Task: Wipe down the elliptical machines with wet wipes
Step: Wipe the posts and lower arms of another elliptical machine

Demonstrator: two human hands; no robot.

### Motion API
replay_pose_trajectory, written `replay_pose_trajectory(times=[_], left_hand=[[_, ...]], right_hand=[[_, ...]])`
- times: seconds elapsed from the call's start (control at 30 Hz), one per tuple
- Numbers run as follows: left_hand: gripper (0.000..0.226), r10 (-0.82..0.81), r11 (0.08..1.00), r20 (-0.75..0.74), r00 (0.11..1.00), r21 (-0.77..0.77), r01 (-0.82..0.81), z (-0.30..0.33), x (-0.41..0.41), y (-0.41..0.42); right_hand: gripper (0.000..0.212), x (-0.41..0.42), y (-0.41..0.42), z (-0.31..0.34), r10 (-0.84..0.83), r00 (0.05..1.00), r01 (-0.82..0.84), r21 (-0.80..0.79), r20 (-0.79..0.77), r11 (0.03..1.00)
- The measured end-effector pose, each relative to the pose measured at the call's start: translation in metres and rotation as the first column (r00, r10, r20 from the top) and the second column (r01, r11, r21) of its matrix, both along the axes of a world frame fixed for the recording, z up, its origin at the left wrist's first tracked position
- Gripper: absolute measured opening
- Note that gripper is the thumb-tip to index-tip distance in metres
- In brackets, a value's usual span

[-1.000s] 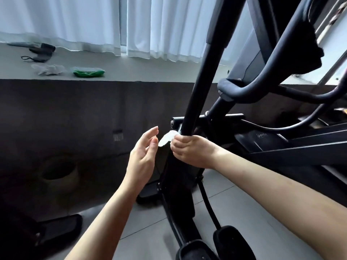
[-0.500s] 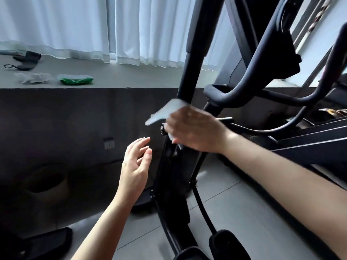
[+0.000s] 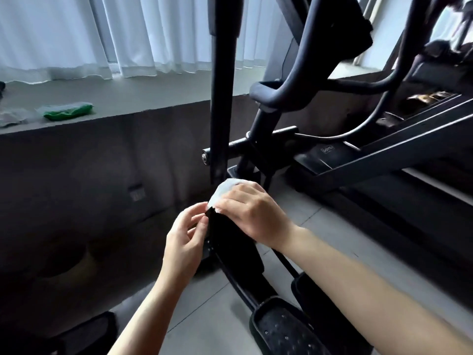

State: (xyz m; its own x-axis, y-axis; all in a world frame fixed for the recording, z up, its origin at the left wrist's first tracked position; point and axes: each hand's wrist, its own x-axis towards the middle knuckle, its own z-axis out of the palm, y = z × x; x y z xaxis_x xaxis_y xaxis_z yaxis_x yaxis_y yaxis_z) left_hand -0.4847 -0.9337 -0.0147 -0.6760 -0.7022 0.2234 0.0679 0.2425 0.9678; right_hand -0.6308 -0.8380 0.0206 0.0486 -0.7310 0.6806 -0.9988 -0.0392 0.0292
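On the far left, a smooth grey window ledge (image 3: 158, 98) runs beneath pleated white curtains (image 3: 76, 34); a soft green wipe packet (image 3: 67, 112) with a clear film top lies on it, and whatever is printed on it is too small to read. A crumpled clear wrapper (image 3: 12, 117) sits just beside the packet at the picture's edge. Below the ledge, a small dark plate (image 3: 137, 193) is fixed to the brown wall.

Moving right, the left hand (image 3: 185, 239) curls loosely, its thumb and forefinger pinching at the lower edge of the white wet wipe (image 3: 225, 189). The wipe is pressed against the matte black bracket (image 3: 230, 239) at the foot of the elliptical machine's (image 3: 358, 160) upright tube (image 3: 221, 98). The right hand (image 3: 253, 213) covers the wipe, fingers bent over it and holding it to the bracket.

Further right, curved, smooth, dark handlebars (image 3: 286, 98) rise up. A small outlined label (image 3: 327, 149) on the glossy black rail is illegible. At the bottom, a studded rubbery pedal (image 3: 284, 331) rests above grey floor tiles (image 3: 204, 316).
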Motion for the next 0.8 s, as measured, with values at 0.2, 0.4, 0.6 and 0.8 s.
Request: replay_pose_trajectory(times=[0.2,0.4,0.6,0.8], left_hand=[[0.049,-0.382,0.87,-0.146,0.913,0.277,0.408,-0.005,-0.01,0.05],[0.033,-0.498,0.746,-0.147,0.855,0.431,0.508,-0.012,-0.014,0.083],[0.006,-0.456,0.808,-0.012,0.89,0.414,0.42,-0.022,-0.032,0.124],[0.011,-0.735,0.636,0.086,0.672,0.43,0.64,-0.024,-0.051,0.212]], right_hand=[[0.021,0.048,0.08,0.013,-0.106,0.513,0.12,0.052,0.852,0.991],[0.014,0.07,0.122,-0.011,-0.148,0.264,0.404,0.03,0.953,0.914],[0.029,0.085,0.181,-0.032,-0.332,0.068,0.562,0.239,0.941,0.792],[0.018,0.109,0.278,-0.048,-0.338,-0.107,0.776,0.291,0.935,0.56]])
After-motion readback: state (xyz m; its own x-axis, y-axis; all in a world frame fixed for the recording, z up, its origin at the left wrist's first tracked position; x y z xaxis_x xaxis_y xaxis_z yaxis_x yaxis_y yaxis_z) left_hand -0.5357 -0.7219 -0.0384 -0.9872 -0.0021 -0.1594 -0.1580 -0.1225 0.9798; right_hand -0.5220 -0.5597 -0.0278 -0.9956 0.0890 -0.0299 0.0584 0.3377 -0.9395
